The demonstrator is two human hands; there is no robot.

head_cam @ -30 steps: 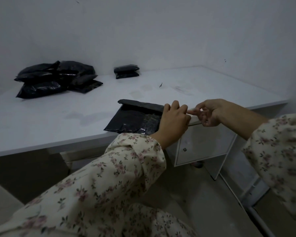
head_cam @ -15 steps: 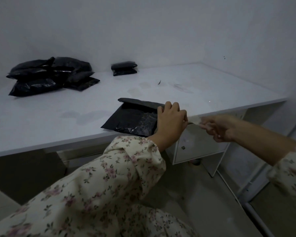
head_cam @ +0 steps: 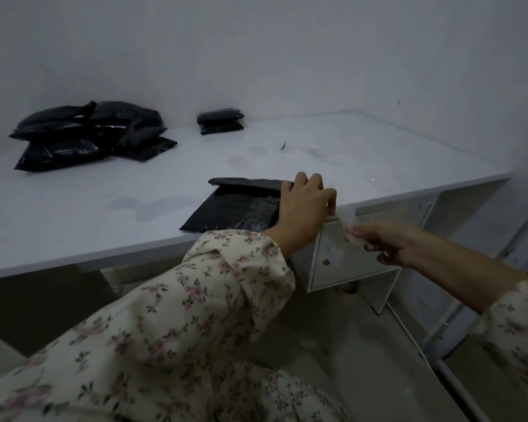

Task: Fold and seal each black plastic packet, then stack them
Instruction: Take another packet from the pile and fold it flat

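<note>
A flat black plastic packet (head_cam: 235, 208) lies at the front edge of the white table (head_cam: 89, 208), its top flap folded over. My left hand (head_cam: 302, 208) grips the packet's right end, fingers curled over the flap, and hides that end. My right hand (head_cam: 384, 242) is below the table edge and to the right, pinching a thin clear strip (head_cam: 343, 223) that stretches from the packet's right end down to its fingers. A loose pile of several black packets (head_cam: 83, 135) sits at the back left. Two smaller folded packets (head_cam: 220, 120) are stacked at the back centre.
White walls close the table at the back and right. A white drawer unit (head_cam: 342, 263) with a small knob hangs under the table's right part, just behind my right hand. A small dark scrap (head_cam: 283, 146) lies mid-table.
My right hand has moved away from my left hand, right and downward below the table edge, drawing the clear strip off the packet. My left hand stayed on the packet.
</note>
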